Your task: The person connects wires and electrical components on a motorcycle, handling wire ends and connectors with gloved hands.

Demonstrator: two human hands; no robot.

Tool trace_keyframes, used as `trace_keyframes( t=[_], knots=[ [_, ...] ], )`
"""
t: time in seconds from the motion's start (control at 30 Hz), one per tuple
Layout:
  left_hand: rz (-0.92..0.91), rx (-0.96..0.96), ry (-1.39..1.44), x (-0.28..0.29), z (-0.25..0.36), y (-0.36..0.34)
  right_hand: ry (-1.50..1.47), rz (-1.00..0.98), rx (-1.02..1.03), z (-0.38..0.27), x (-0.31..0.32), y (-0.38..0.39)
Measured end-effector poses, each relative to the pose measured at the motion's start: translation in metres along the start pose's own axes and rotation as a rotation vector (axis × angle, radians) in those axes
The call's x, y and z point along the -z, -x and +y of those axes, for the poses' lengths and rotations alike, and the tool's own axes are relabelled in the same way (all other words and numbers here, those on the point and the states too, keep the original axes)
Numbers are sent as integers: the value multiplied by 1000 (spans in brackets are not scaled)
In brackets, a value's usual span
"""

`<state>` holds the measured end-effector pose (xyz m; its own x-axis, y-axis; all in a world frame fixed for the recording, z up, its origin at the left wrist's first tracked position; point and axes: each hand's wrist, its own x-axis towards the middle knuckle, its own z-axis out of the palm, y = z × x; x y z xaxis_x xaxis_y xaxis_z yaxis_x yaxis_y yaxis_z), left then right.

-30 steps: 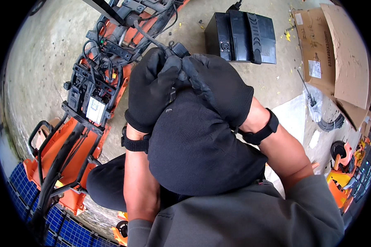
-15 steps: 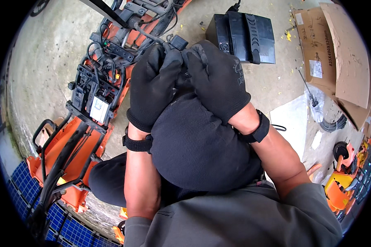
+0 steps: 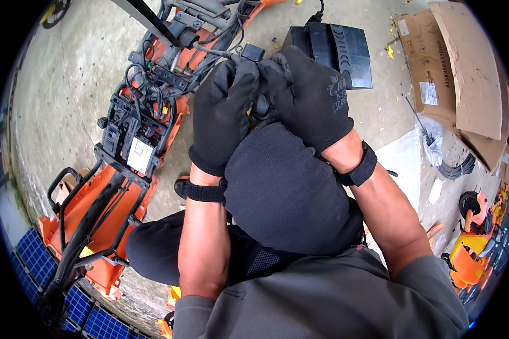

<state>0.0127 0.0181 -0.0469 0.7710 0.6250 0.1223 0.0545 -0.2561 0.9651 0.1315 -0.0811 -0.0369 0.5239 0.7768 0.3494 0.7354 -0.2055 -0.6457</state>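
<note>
Both of my hands wear black gloves and meet in front of my raised knee (image 3: 288,192). My left hand (image 3: 223,110) is closed where a dark cable (image 3: 214,52) comes across from the vehicle frame. A small black box-shaped part (image 3: 253,52) shows just beyond its fingertips. Close beside it, my right hand (image 3: 311,93) is bent with thumb and fingers pinched together. What lies between the right fingers is hidden by the glove. Left of my hands lies the orange and black vehicle frame (image 3: 147,116), with exposed wiring and brackets.
A black case with a carrying handle (image 3: 356,56) stands on the concrete beyond my right hand. An open cardboard box (image 3: 435,73) sits at the far right, near coiled cable (image 3: 458,168) and a plastic bag (image 3: 434,148). Blue grid panels (image 3: 37,248) lie lower left; orange-yellow parts (image 3: 469,254) lower right.
Both hands have shifted slightly up and to the right in the picture, still close together. My right hand has turned a little, showing more of its back.
</note>
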Motion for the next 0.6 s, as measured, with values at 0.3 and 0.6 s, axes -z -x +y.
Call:
trace_keyframes(
  t=[0.3, 0.6],
  knots=[
    [25, -473, -398, 10, -21, 7, -31, -1, -16, -2, -1, 0],
    [-3, -393, -292, 11, -22, 11, -121, 34, 18, 1, -5, 1]
  ],
)
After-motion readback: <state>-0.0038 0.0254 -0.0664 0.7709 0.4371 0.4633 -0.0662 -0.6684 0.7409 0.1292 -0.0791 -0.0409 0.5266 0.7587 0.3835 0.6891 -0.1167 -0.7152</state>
